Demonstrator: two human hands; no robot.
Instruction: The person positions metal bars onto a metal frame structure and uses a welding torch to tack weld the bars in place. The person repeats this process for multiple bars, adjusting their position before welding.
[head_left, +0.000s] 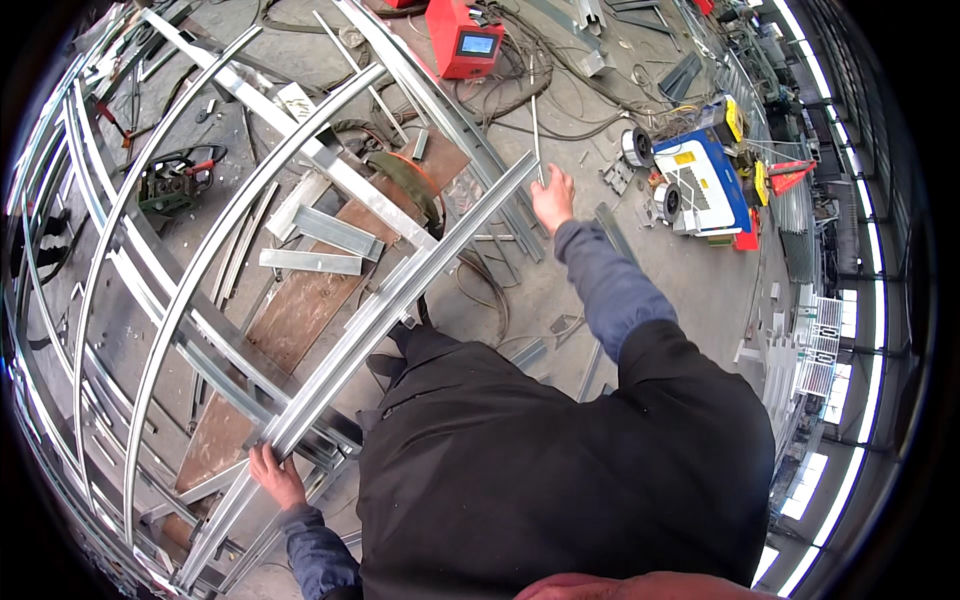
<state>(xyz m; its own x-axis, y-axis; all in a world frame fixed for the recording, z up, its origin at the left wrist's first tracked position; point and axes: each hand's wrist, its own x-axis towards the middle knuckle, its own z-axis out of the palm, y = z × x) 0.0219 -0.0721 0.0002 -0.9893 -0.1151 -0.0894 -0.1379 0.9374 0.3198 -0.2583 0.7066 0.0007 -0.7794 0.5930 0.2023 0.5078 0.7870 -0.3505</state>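
Observation:
A long, straight galvanized steel channel [400, 285] runs diagonally across the curved metal frame [172, 330] in front of me. My left hand [280, 478] is at its lower left part, fingers curled over the near edge. Up at the far right end, my right hand [553, 198] has its thumb and fingers closed at the channel's tip. A thin pale rod [535, 125] reaches up from beside that hand; whether the fingers also touch it cannot be made out. Short flat steel pieces [312, 262] lie beyond the channel.
A rusty brown plate [300, 322] lies under the frame. A red machine with a screen [466, 42] stands at the far side, cables [580, 95] trailing from it. To the right are a blue-and-white machine [700, 180] and wire spools [637, 147]. A green machine [168, 185] sits at left.

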